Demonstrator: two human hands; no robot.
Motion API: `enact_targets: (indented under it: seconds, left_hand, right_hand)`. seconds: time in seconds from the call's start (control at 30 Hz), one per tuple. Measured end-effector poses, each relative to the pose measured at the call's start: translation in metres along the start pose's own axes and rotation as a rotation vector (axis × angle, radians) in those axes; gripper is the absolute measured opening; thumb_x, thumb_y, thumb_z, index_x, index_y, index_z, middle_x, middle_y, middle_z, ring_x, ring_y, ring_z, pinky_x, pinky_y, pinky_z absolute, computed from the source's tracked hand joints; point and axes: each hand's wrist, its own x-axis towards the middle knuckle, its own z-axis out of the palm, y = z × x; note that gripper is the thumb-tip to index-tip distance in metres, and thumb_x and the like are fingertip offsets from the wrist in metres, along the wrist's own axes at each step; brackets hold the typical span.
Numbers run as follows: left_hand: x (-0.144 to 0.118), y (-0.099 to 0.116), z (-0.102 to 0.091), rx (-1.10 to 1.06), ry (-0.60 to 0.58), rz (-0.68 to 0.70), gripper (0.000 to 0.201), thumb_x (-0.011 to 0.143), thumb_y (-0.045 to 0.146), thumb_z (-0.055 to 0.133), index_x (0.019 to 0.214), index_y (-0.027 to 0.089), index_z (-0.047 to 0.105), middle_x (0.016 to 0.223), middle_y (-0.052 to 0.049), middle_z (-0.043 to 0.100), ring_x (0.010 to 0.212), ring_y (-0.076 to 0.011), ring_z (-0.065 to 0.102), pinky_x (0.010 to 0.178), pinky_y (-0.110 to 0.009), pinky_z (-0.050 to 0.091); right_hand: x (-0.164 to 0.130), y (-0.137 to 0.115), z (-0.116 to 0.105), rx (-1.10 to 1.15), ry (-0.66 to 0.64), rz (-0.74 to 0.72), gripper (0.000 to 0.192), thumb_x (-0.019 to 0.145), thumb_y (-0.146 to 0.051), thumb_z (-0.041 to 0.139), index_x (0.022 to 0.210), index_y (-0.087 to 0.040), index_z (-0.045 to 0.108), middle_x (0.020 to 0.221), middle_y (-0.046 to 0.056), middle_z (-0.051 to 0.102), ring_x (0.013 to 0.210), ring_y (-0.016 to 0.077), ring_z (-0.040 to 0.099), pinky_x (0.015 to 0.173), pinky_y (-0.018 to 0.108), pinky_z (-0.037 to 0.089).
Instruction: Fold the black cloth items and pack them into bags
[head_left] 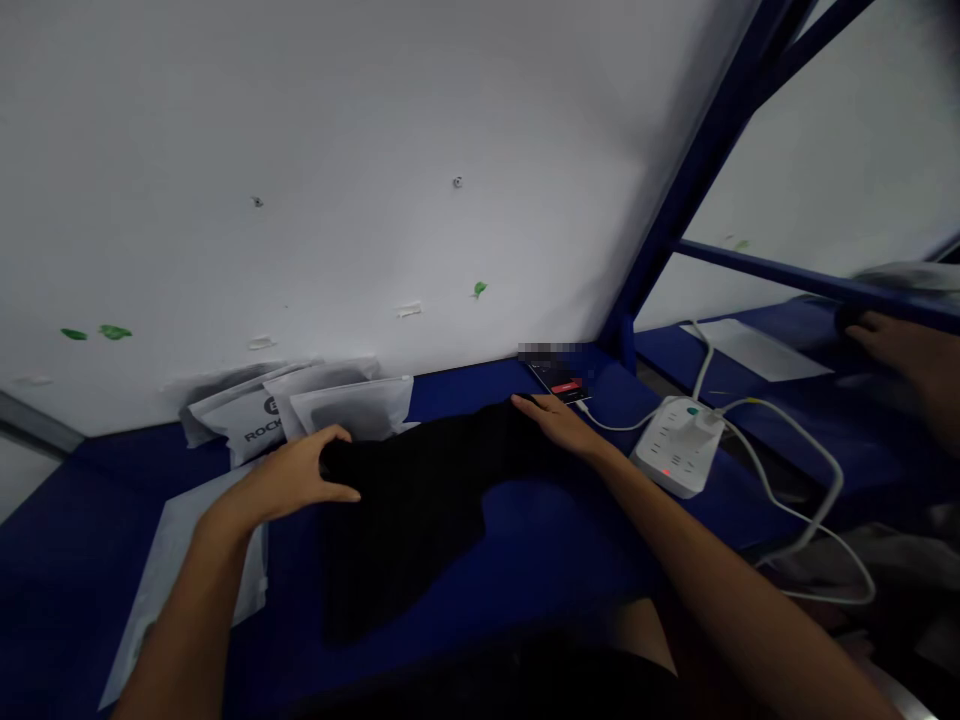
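Hands first: my left hand (300, 475) pinches the near-left corner of the black garment (420, 490), my right hand (559, 420) lies flat and open on its far-right edge. I see its long axis running between them across the blue table (555, 540). Folds are lost in the black, and a co-worker's hand (911, 365) is cut off at right.
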Motion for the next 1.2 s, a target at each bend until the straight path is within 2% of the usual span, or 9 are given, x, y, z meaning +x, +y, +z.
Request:
enact_targets:
  seconds: [0.2,0.3,0.43,0.53,0.67,0.83,0.93,1.07,1.2]
  left_hand:
    - [0.009,0.017,0.011,0.066,0.133,0.089,0.038,0.07,0.009,0.057,0.1,0.028,0.073,0.092,-0.004,0.074,0.084,-0.0263,0.067,0.076,-0.036,0.048]
    - [0.003,0.017,-0.001,-0.187,0.088,0.145,0.044,0.078,0.01,0.045,0.11,0.025,0.072,0.103,-0.004,0.074,0.093,-0.0247,0.067,0.085,-0.035,0.05]
    - [-0.01,0.0,-0.023,-0.504,-0.012,0.039,0.042,0.086,0.025,0.05,0.125,0.024,0.066,0.099,-0.006,0.073,0.075,-0.0212,0.066,0.066,-0.032,0.056]
    - [-0.014,-0.019,-0.029,-0.546,-0.077,0.094,0.026,0.084,0.029,0.06,0.103,0.026,0.077,0.113,-0.007,0.07,0.086,-0.0226,0.067,0.066,-0.029,0.055]
    - [-0.008,-0.029,-0.025,-0.584,-0.024,0.252,0.019,0.082,0.029,0.064,0.07,0.021,0.077,0.109,-0.007,0.069,0.098,-0.0243,0.063,0.083,-0.032,0.052]
    - [-0.008,-0.016,-0.03,-0.699,0.109,0.484,0.034,0.085,0.042,0.061,0.064,0.018,0.073,0.077,-0.008,0.065,0.077,-0.0218,0.06,0.072,-0.032,0.05]
    - [-0.037,-0.005,-0.027,-0.591,0.001,0.61,0.043,0.092,0.046,0.053,0.065,0.02,0.073,0.065,-0.006,0.062,0.069,-0.0207,0.059,0.072,-0.034,0.051]
    - [-0.101,0.012,0.005,-0.085,0.073,0.358,0.018,0.089,0.03,0.058,0.086,0.028,0.076,0.101,-0.006,0.073,0.1,-0.025,0.067,0.09,-0.037,0.055]
    - [-0.139,0.028,0.043,0.135,0.025,0.218,0.014,0.085,0.029,0.064,0.095,0.033,0.073,0.103,0.0,0.074,0.096,-0.0209,0.071,0.081,-0.029,0.06]
  right_hand:
    - [0.004,0.007,0.0,0.01,0.089,-0.12,0.037,0.08,-0.052,0.07,0.077,-0.021,0.05,0.07,-0.004,0.054,0.064,0.0142,0.05,0.058,0.026,0.038]
    - [0.006,0.011,-0.003,0.126,0.123,-0.119,0.036,0.078,-0.049,0.072,0.078,-0.022,0.049,0.07,-0.005,0.053,0.062,0.0136,0.05,0.057,0.025,0.038]
    - [0.003,0.013,-0.009,0.265,0.102,-0.128,0.031,0.077,-0.039,0.074,0.082,-0.023,0.048,0.074,-0.006,0.054,0.063,0.0129,0.051,0.059,0.024,0.039]
    - [0.0,0.011,-0.012,0.2,0.026,-0.175,0.025,0.076,-0.029,0.073,0.091,-0.024,0.054,0.085,-0.003,0.059,0.077,0.0157,0.058,0.07,0.028,0.045]
    - [0.0,0.008,-0.014,-0.067,-0.051,-0.232,0.044,0.075,-0.02,0.069,0.118,-0.026,0.059,0.099,0.002,0.065,0.091,0.0207,0.061,0.085,0.038,0.048]
    - [-0.004,-0.002,-0.03,-0.239,0.033,-0.398,0.009,0.08,-0.027,0.062,0.079,-0.02,0.069,0.099,0.005,0.06,0.091,0.0205,0.059,0.089,0.039,0.046]
    - [-0.012,-0.005,-0.047,-0.282,-0.098,-0.376,0.009,0.077,-0.026,0.064,0.078,-0.021,0.071,0.109,0.004,0.056,0.094,0.0194,0.058,0.086,0.035,0.048]
    - [-0.018,0.001,-0.064,-0.499,-0.381,-0.206,0.017,0.073,-0.018,0.059,0.073,-0.023,0.076,0.095,0.004,0.059,0.08,0.0177,0.059,0.077,0.032,0.048]
    - [-0.017,0.003,-0.064,-0.575,-0.323,-0.206,0.023,0.074,-0.014,0.052,0.078,-0.022,0.073,0.091,0.005,0.063,0.079,0.0193,0.06,0.076,0.034,0.048]
